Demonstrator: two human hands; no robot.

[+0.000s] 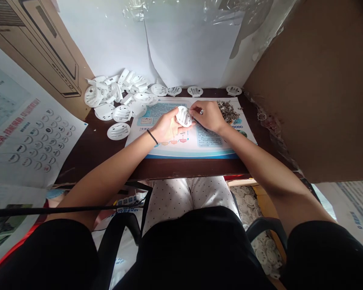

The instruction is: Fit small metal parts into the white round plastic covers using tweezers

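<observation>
My left hand (166, 126) cradles a round white slotted plastic part (184, 117) above a printed paper sheet (187, 139). My right hand (207, 116) pinches the part's right edge with its fingertips; anything small between them is hidden. A heap of small metal pieces (227, 111) lies on the sheet just beyond my right hand. Several matching white parts (122, 113) lie loose to the left, with a larger pile of white plastic pieces (116, 89) behind them.
The dark wooden desk (181, 169) ends in a front edge above my dotted trousers. Cardboard (308, 80) walls off the right side, and printed posters (27, 121) cover the left. A bin of white discs (260, 229) sits low at right.
</observation>
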